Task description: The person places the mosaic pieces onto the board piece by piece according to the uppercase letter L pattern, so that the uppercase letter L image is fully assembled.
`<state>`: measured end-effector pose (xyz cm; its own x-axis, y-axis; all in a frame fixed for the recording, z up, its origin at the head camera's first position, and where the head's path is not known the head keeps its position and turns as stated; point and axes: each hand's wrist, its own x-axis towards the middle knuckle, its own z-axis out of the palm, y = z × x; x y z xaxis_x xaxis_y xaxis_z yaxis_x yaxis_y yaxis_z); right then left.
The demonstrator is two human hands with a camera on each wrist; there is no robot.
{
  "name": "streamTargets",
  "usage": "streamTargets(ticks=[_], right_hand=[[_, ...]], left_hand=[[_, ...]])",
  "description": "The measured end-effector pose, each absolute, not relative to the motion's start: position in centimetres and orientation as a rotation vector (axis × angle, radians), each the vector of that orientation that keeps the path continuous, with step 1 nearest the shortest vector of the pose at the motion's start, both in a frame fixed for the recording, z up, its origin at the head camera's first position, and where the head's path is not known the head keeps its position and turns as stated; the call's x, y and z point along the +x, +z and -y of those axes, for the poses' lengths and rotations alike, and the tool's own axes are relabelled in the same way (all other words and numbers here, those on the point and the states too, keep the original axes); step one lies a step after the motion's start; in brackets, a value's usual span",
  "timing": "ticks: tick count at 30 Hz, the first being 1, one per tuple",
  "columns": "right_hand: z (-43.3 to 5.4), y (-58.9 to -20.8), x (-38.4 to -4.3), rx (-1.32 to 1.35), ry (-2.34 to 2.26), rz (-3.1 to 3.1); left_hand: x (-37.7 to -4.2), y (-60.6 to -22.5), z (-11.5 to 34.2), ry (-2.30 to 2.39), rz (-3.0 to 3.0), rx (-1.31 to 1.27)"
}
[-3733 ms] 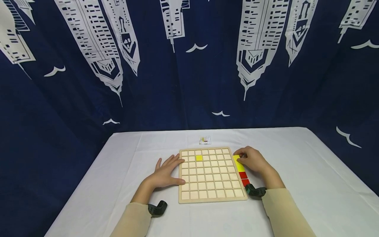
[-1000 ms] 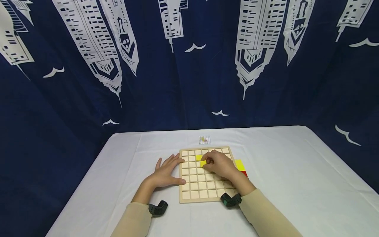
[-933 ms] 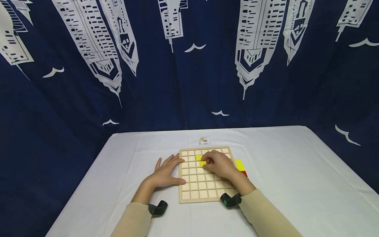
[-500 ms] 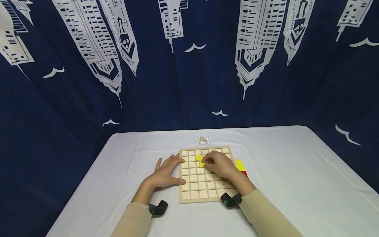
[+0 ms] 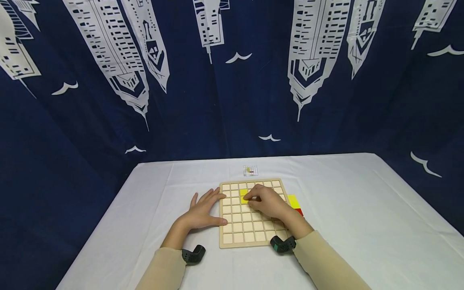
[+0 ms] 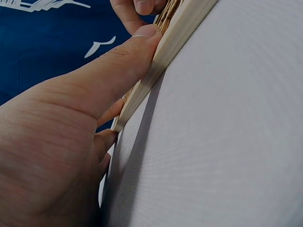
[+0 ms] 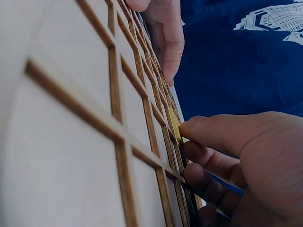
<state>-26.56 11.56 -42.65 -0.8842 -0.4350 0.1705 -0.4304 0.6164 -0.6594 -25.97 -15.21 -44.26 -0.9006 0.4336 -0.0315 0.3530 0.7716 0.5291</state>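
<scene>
A wooden grid board [image 5: 261, 245] lies on the white table. My left hand [image 5: 201, 214] rests at its left edge, thumb and fingers spread straight; in the left wrist view the thumb presses the wooden rim [image 6: 165, 54]. One yellow square tile [image 5: 243, 192] sits in a cell of the second row. Directly below it is a second yellow tile [image 5: 244, 200], which my right hand [image 5: 270, 202] holds between thumb and index finger at the board. In the right wrist view the fingertips partly hide the yellow tile [image 7: 174, 124].
Beside the board's right edge lie yellow [image 5: 293, 201] and red [image 5: 299, 211] tiles, partly hidden by the right forearm. A small printed grid card [image 5: 250, 170] lies behind the board. A dark blue curtain [image 5: 224, 100] hangs at the table's far edge.
My right hand has carried a yellow tile from the right side onto the board. The tile has since shifted slightly left, under the first one. The left hand has stayed put.
</scene>
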Motion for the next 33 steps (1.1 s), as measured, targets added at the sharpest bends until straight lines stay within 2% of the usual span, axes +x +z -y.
streamTargets(ticks=[18,26,33], right_hand=[[-12.3,-41.7,-26.3,-0.845,-1.106,-2.742],[-14.6,-40.2,-26.6,-0.88,-1.145,-2.672],[-17.1,-39.0,-26.8,-0.781,-1.123,-2.708]], left_hand=[[-26.0,-44.3,15.1,0.795,-2.815,0.624],[-26.0,-44.4,15.1,0.79,-2.826,0.616],[-26.0,-44.5,15.1,0.82,-2.814,0.623]])
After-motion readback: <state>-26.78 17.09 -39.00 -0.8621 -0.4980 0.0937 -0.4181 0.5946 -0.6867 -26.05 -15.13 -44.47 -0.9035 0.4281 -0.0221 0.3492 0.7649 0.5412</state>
